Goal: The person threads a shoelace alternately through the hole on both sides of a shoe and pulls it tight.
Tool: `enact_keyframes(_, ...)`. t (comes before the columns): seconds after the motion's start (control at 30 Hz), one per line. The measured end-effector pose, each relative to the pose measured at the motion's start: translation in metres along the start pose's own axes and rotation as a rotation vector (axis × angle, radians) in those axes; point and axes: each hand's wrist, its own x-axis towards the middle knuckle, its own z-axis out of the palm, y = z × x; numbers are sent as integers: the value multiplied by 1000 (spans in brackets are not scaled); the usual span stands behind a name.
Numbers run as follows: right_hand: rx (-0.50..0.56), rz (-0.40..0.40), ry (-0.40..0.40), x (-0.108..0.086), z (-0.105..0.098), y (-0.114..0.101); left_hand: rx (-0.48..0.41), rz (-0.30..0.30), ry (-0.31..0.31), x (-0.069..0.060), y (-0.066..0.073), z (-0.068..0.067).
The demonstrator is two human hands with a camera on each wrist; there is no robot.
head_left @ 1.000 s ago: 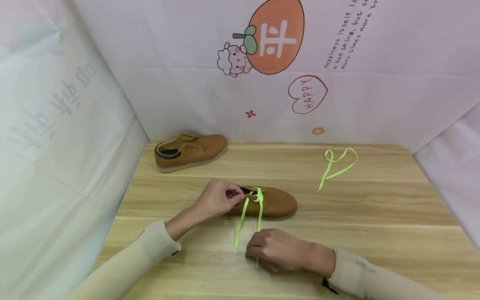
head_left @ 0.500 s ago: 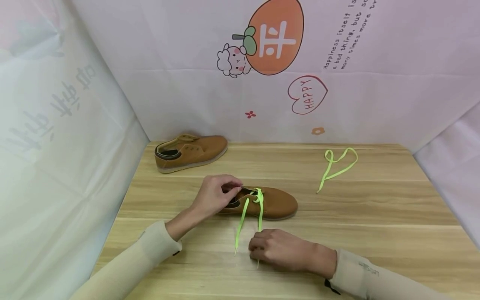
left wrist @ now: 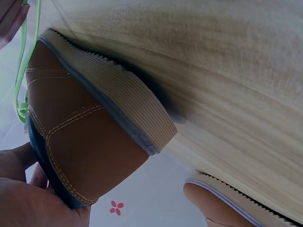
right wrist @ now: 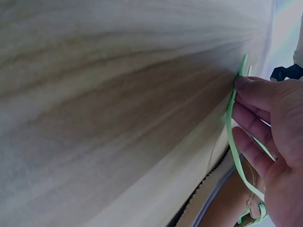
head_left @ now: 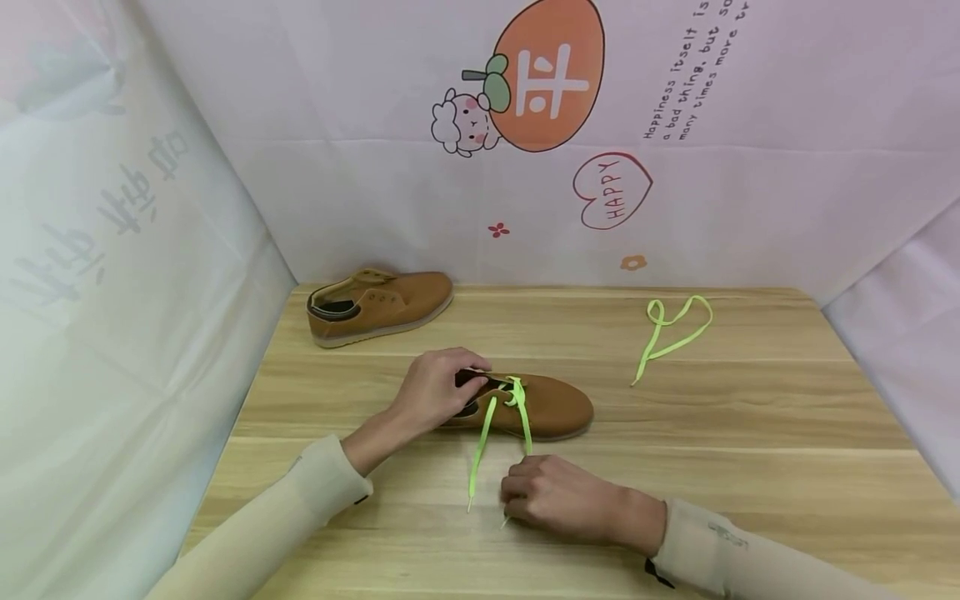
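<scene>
A brown shoe (head_left: 558,408) sits on the wooden table, toe to the right, with a neon green shoelace (head_left: 481,454) threaded at the front of its opening. Two lace ends hang over its near side. My left hand (head_left: 431,387) reaches over the heel end and pinches the far edge of the opening between thumb and fingers. In the left wrist view, that hand (left wrist: 33,198) lies against the shoe's dark-lined collar. Low in front of the shoe, my right hand (head_left: 558,500) pinches the right-hand lace end. The right wrist view shows the lace (right wrist: 229,118) between thumb and fingers.
Another brown shoe (head_left: 420,300), without a lace, stands at the back left of the table (head_left: 712,433). A loose neon green lace (head_left: 686,342) lies looped at the back right. White printed cloth (head_left: 375,192) walls the back and sides.
My left fingers have shifted from the near side of the shoe's opening to its far edge. The right hand still holds the lace end, whose tip now angles to the left.
</scene>
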Motion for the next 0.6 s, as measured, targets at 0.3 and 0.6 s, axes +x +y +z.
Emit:
enact_keyframes(0.3, -64, 55, -30, 2, 9, -7, 35, -8, -32, 2, -3, 4)
enact_keyframes(0.6, -76, 81, 13, 2, 15, -6, 21, -23, -33, 3, -4, 6)
